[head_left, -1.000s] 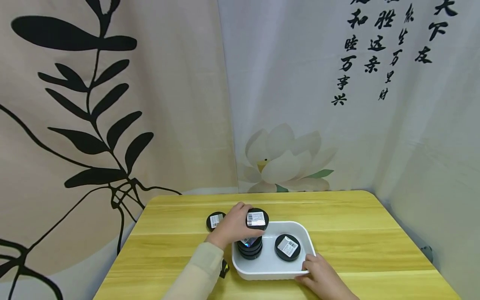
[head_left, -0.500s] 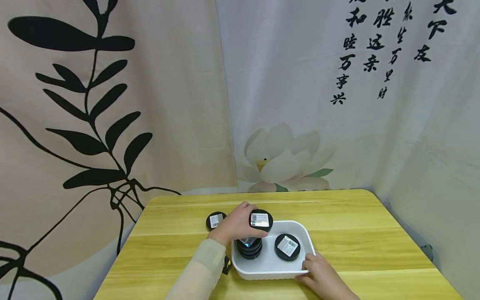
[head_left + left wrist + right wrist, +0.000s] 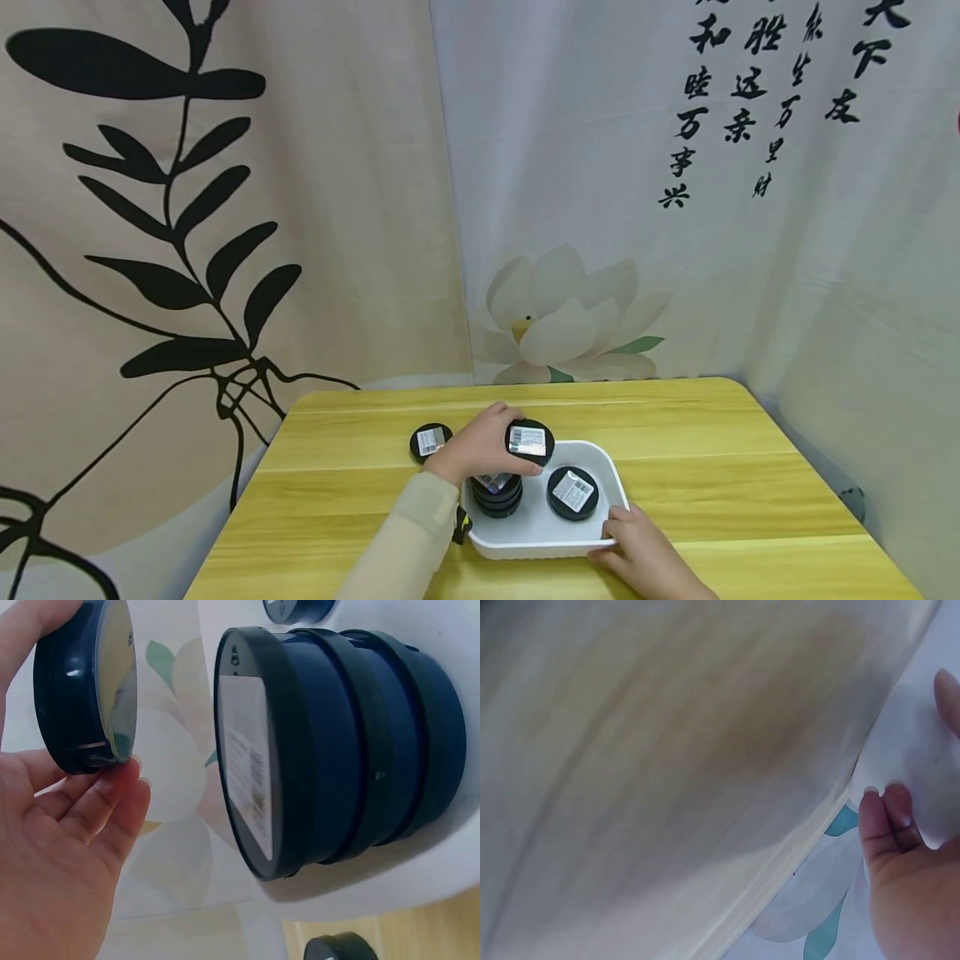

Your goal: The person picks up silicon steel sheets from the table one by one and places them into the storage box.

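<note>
My left hand (image 3: 483, 447) holds a round black flat container (image 3: 530, 442) with a white barcode label by its rim, above the white tray (image 3: 540, 551). In the left wrist view, the fingers and thumb grip that container (image 3: 69, 686) at its edge. A stack of similar black containers (image 3: 498, 503) stands at the tray's left side, partly covered by the hand from the head camera; its labelled top (image 3: 247, 765) shows in the left wrist view. Another labelled container (image 3: 572, 493) lies at the tray's right. My right hand (image 3: 647, 552) grips the tray's front right corner.
One more labelled black container (image 3: 431, 442) lies on the wooden table (image 3: 337, 483), behind the left forearm. A small black and yellow object (image 3: 461, 527) sits left of the tray, partly hidden by the sleeve. Behind the table hangs a printed curtain (image 3: 375, 208).
My left hand has shifted slightly to the right with its container, over the tray. My right hand keeps its hold on the tray, and the stack stays put.
</note>
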